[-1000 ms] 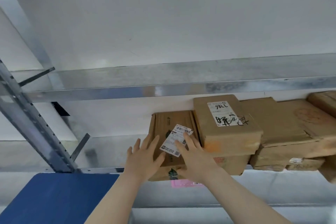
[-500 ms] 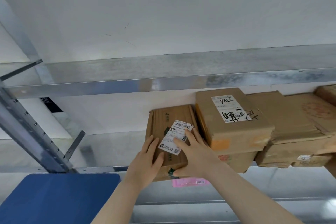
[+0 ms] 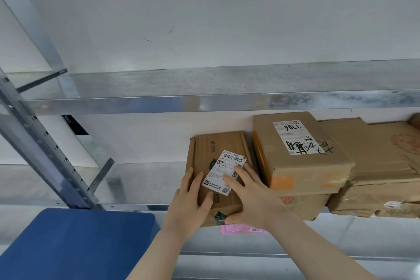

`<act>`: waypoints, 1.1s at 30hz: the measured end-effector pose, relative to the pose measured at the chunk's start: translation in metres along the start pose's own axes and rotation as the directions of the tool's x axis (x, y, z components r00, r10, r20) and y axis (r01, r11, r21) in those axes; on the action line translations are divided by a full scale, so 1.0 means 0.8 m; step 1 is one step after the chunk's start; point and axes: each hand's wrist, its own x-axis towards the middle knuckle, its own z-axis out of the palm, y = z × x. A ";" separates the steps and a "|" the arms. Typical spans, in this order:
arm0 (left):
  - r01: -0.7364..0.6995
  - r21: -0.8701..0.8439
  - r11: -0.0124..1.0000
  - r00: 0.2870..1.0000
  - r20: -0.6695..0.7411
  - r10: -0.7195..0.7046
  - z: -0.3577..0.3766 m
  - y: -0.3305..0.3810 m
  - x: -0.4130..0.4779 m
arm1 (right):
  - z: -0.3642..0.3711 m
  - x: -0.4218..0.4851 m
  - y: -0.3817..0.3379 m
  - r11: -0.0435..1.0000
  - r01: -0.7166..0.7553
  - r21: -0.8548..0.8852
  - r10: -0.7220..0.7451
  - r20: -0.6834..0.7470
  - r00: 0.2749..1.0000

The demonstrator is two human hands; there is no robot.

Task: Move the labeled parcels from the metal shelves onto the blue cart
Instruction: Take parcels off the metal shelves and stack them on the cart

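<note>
A small brown cardboard parcel [image 3: 218, 150] with a white barcode label lies on the metal shelf [image 3: 141, 206] at its left end of the row. My left hand [image 3: 189, 202] grips its left front corner, fingers on top. My right hand [image 3: 250, 195] lies on its top with the thumb under the front edge. The blue cart [image 3: 75, 243] sits at the lower left, below the shelf edge. To the right, a taller parcel [image 3: 302, 166] marked with handwritten characters rests on another box.
More worn brown boxes [image 3: 381, 166] are stacked at the right of the shelf. A pink label [image 3: 241, 229] sticks to the shelf front under the gripped parcel. An upper shelf beam [image 3: 204, 102] runs overhead; a perforated upright post [image 3: 45, 157] slants at the left.
Both hands have closed further around the small parcel, the left sliding onto its corner and the right thumb going under the front edge. The view has shifted so the shelf sits more to the right.
</note>
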 end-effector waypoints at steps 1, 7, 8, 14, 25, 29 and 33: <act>0.004 0.000 1.000 1.000 -0.004 -0.004 0.000 0.000 -0.001 | 0.001 -0.001 -0.001 1.000 0.003 -0.001 -0.003 -0.007 1.000; 0.026 0.036 0.999 0.998 -0.059 -0.023 -0.016 0.001 -0.016 | -0.002 -0.003 -0.013 0.999 0.053 -0.004 -0.053 -0.024 0.998; 0.035 0.043 0.998 0.997 -0.073 -0.031 -0.024 0.001 -0.022 | -0.003 -0.003 -0.018 0.998 0.069 -0.004 -0.069 -0.027 0.997; 0.188 0.107 0.976 0.961 -0.226 -0.160 -0.093 -0.002 -0.108 | -0.013 -0.008 -0.091 0.968 0.245 0.049 -0.246 0.008 0.969; 0.754 -0.027 0.656 0.510 -0.604 -0.612 -0.172 -0.051 -0.479 | 0.066 -0.099 -0.377 0.546 0.810 0.214 -0.835 0.053 0.548; 0.869 -0.115 0.480 0.296 -0.657 -0.693 -0.166 -0.045 -0.629 | 0.099 -0.184 -0.481 0.350 0.884 0.311 -0.937 0.108 0.333; 0.903 -0.215 0.372 0.136 -0.678 -0.723 -0.166 -0.040 -0.753 | 0.124 -0.265 -0.569 0.192 0.907 0.375 -0.980 0.125 0.156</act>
